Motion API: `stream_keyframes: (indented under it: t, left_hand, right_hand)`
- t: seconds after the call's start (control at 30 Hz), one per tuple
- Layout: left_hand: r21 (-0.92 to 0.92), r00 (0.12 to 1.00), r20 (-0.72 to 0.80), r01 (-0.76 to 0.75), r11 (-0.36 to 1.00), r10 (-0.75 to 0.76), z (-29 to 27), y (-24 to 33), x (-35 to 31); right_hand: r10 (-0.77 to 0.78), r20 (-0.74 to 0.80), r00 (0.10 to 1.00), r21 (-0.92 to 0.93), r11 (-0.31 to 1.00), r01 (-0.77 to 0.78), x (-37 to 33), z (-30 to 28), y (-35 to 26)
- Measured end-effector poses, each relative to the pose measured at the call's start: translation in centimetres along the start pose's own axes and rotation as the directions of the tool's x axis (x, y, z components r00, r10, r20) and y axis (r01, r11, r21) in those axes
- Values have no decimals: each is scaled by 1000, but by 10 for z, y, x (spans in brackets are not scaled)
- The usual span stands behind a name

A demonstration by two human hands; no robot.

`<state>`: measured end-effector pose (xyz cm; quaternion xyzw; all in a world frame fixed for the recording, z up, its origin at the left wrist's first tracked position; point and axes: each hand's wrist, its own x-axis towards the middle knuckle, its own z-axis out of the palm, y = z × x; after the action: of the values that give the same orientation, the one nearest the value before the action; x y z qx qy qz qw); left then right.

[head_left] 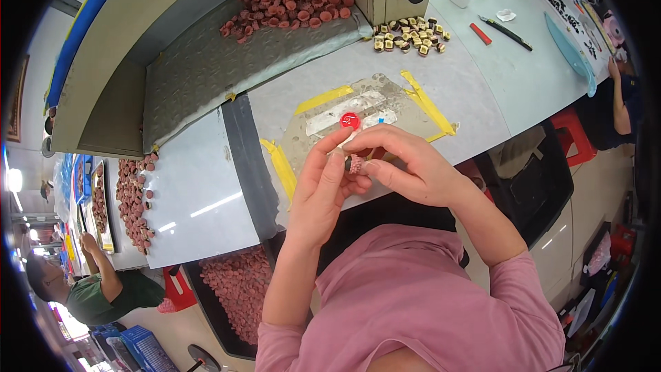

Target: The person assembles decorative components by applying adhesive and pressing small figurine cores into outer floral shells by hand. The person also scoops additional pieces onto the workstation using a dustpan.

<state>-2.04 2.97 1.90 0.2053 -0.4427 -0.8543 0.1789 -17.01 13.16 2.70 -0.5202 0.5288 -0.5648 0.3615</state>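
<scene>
Over the near part of the taped work patch, both hands meet at a small pink, bumpy, cup-like piece (356,164). A dark bit shows at its left side. My left hand (321,189) pinches it from the left between thumb and fingers. From the right, the thumb and curled fingers of my right hand (420,169) close on the same piece. Just beyond the fingertips lies a round red cap (350,120) on the patch. Small cream-and-dark pieces (410,33) are scattered farther off, beside the machine.
Pink pieces (296,3) are heaped in the machine's opening, with more along the table's left end (134,200). A bin of pink pieces (237,289) stands lower left, a black bin (530,172) at right. A black pen-like tool (506,33) lies far right. Co-workers sit both sides.
</scene>
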Motion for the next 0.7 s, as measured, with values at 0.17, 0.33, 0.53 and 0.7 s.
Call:
stream_keyframes:
  t: [0.17,0.33,0.53,0.7]
  left_hand:
    - [87,997,-80,-17,996,24,12,-5,3]
    - [253,983,-170,-21,967,65,21,-12,6]
    - [676,931,-192,-103,730,310,-7,14,-22]
    - [981,794,-110,184,-65,598,-120,78,-22]
  right_hand:
    - [-128,-53,990,-127,985,120,-2,2,9]
    - [-167,-51,985,-99,982,162,-9,-3,14]
    - [-344,-109,933,-153,933,326,-17,-9,12]
    - [-431,-226,874,-504,819,273,-27,-71,12]
